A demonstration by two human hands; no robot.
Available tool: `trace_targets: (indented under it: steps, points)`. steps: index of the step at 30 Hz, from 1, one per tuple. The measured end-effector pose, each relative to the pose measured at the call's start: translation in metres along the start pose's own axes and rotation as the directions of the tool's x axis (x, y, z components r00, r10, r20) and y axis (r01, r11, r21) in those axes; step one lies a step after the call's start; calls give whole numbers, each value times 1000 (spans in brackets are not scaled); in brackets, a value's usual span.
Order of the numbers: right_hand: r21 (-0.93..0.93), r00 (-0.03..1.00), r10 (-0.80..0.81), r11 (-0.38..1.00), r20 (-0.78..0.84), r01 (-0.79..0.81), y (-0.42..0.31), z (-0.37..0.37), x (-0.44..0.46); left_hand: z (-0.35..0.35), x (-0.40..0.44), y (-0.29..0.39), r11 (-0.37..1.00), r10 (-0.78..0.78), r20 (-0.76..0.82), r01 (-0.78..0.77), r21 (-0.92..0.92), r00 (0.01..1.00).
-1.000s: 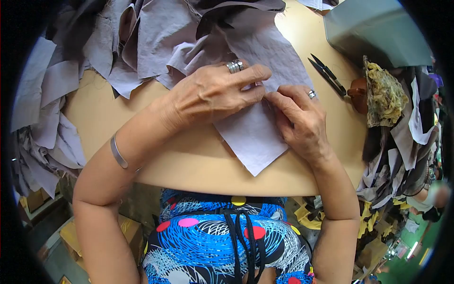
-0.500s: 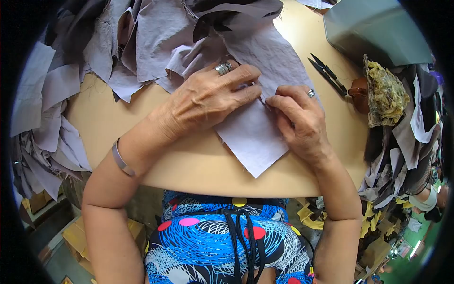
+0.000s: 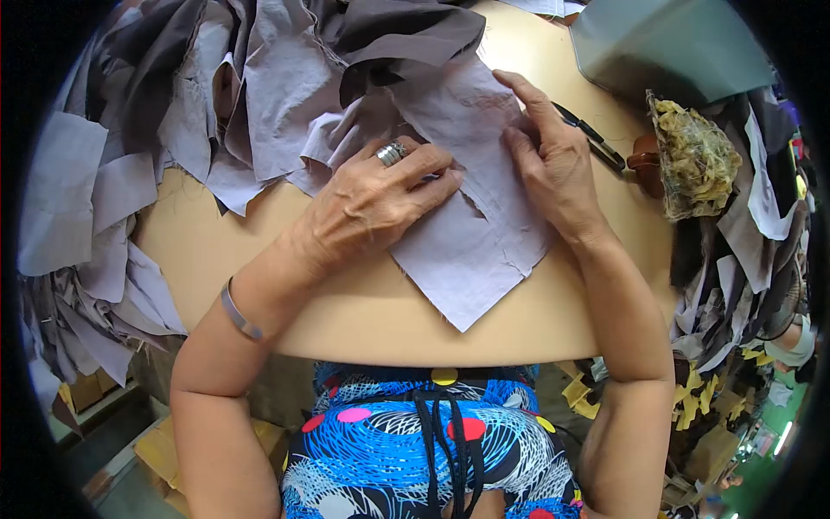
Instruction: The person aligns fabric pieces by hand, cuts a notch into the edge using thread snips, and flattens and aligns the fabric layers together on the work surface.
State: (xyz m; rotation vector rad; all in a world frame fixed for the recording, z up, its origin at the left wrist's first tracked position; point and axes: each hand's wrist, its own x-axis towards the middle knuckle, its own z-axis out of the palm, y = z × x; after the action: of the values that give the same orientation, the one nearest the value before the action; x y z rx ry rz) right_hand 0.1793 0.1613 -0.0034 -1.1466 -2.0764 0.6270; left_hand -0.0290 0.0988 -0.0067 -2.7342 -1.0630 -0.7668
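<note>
A greyish-lilac piece of cloth (image 3: 462, 268) lies on the table, its pointed corner towards me and its edges frayed. A short dark slit (image 3: 472, 206) shows in its middle. My left hand (image 3: 376, 203), with rings on it, is closed with its fingertips pinching the cloth beside the upper end of the slit. My right hand (image 3: 558, 164) rests along the cloth's right side, its index finger stretched out and its thumb apart. No tool is visible in either hand. The cloth's upper end runs under dark fabric (image 3: 406, 39).
Piled cloth pieces (image 3: 285, 95) cover the table's far left and hang over its left edge. A black pair of thread snips or a pen (image 3: 596, 143), a brown mug-like object (image 3: 644, 160), a yellowish fibrous clump (image 3: 696, 160) and a grey bin (image 3: 670, 48) stand right.
My right hand has let go of the cloth near the slit and moved up to its right edge, fingers opening. My left hand has shifted slightly left. The slit now shows.
</note>
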Motion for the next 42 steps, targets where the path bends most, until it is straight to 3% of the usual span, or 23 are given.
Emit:
trace_targets:
  steps: [2, 14, 17, 20, 26, 29, 35, 38, 42]
  points:
    - [69, 999, 44, 997, -12, -44, -3, -1, -1, 3, -1, 1, 999, -29, 10, 29, -16, 1000]
    - [57, 999, -39, 998, -23, 40, 7, 0, 0, 0, 2, 6, 998, -34, 7, 34, 44, 999]
    - [-18, 998, -55, 998, -43, 55, 10, 3, 0, -2, 7, 9, 976, -200, -16, 197, -94, 980]
    - [-82, 1000, 14, 996, -25, -16, 5, 4, -3, 0, 18, 6, 971, -230, 37, 232, -57, 972]
    - [-155, 980, -188, 972, -65, 176, 9, 8, -3, 4, 25, 0, 982, -143, 97, 154, -111, 985]
    - [-177, 972, -228, 960, -55, 215, 10, 8, -3, 10, 19, 0, 921, -248, 68, 257, -293, 966]
    - [-150, 953, -292, 949, -82, 278, 18, 13, -3, 11, 18, -1, 916, -245, -3, 230, -329, 970]
    - [-175, 984, -176, 970, -38, 167, 8, 7, -4, 7, 13, 3, 936, -227, -54, 203, -287, 972]
    - [-38, 994, -96, 995, -54, 94, 7, 7, -4, 0, 3, 5, 985, -96, -4, 94, -145, 995]
